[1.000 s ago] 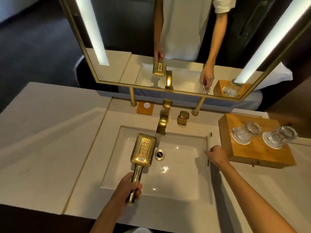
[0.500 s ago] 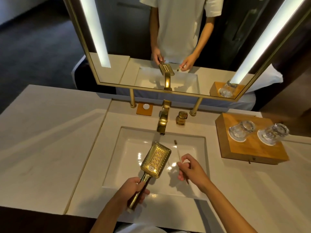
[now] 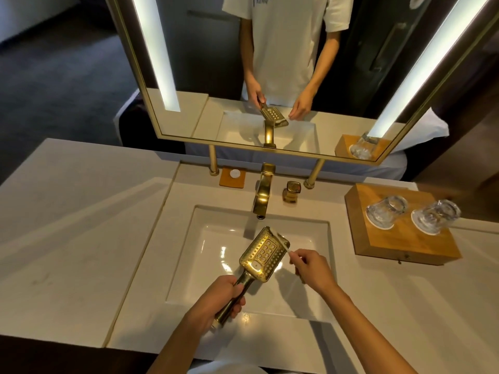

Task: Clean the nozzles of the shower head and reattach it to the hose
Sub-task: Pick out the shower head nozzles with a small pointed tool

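while the left hand (image 3: 216, 298) clamps its grip on the gold shower head (image 3: 264, 252) handle over the sink (image 3: 205, 265), the right hand (image 3: 313, 268) pinches a thin white brush (image 3: 282, 242) against its upper edge.

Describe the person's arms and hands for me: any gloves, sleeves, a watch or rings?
Both forearms are bare down to the wrists, with no gloves on the left hand or the right hand. No watch, bracelet or ring shows on either. In the mirror the person wears a white T-shirt with short sleeves that end above the elbows and a dark print near the collar.
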A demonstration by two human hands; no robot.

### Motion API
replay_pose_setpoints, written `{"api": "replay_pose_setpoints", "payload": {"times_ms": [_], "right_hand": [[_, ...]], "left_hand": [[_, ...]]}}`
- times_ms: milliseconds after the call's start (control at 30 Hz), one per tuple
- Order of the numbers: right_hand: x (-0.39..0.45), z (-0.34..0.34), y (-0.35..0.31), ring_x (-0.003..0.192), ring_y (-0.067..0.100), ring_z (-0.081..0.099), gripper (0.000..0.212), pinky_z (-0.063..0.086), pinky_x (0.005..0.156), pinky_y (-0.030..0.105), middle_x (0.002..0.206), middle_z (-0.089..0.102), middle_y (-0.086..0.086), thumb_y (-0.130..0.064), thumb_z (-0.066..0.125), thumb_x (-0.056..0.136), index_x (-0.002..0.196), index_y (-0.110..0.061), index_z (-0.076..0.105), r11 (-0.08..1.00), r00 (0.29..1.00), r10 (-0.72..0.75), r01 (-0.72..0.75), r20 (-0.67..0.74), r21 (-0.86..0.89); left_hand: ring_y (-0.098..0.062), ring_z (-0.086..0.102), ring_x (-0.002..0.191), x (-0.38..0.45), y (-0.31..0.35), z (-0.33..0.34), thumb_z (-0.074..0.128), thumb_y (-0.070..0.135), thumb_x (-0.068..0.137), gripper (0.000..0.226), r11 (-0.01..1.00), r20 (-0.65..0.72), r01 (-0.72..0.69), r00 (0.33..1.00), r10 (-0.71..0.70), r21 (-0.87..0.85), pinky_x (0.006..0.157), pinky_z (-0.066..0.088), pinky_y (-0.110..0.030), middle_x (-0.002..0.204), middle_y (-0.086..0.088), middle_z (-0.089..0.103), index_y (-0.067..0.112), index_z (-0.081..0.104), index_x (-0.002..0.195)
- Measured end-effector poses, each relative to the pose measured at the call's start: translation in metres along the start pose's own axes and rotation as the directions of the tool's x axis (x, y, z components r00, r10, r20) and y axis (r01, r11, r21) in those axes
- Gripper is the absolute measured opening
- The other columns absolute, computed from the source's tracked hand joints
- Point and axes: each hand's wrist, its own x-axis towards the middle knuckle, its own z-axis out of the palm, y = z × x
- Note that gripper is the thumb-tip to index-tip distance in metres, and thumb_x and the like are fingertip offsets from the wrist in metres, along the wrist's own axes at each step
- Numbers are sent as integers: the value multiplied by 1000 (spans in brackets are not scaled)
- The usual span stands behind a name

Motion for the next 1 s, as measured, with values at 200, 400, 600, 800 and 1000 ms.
{"api": "replay_pose_setpoints", "payload": {"times_ms": [200, 400, 600, 800, 1000], "right_hand": [[-1, 4, -4, 42, 1, 48, 31, 33, 46, 14, 46, 51, -13, -38, 56, 97, 75, -24, 72, 990, 997, -75, 74, -7, -118], [7, -8, 4, 49, 8, 53, 43, 39, 55, 28, 52, 57, -7, -38, 54, 98, 70, -11, 73, 982, 990, -29, 3, -135, -187], [-13, 6, 8, 56, 14, 59, 42, 47, 54, 33, 59, 65, -3, -49, 50, 97, 71, -23, 70, 955, 992, -127, 121, -4, -269], [-12, 10, 0, 47, 8, 48, 42, 32, 46, 21, 50, 50, -11, -50, 47, 98, 66, -27, 62, 917, 981, -186, 190, 45, -351], [-13, 8, -2, 48, 13, 50, 47, 38, 50, 29, 52, 55, -5, -45, 49, 99, 63, -18, 63, 962, 995, -84, 66, -57, -265]], "left_hand": [[-18, 55, 50, 2, 6, 2, 45, 13, 100, 17, 998, -12, 18, 1000, -18, 52, 48, 46, -31, 67, -10, 65, 7, 59, 92], [-18, 53, 50, 1, 8, 2, 45, 12, 101, 18, 996, -36, 24, 999, -21, 82, 47, 45, -30, 68, -10, 63, 7, 59, 92], [-18, 55, 50, 2, 5, 2, 44, 12, 101, 19, 992, -59, 52, 997, -45, 112, 48, 46, -29, 70, -11, 64, 5, 59, 93], [-19, 54, 49, 3, 8, 8, 43, 12, 101, 19, 994, -46, 46, 998, -42, 103, 49, 45, -30, 69, -12, 63, 4, 58, 93], [-20, 55, 50, 2, 7, 3, 42, 14, 100, 20, 991, -52, 42, 998, -36, 125, 52, 46, -33, 68, -10, 65, 6, 58, 91]]}}
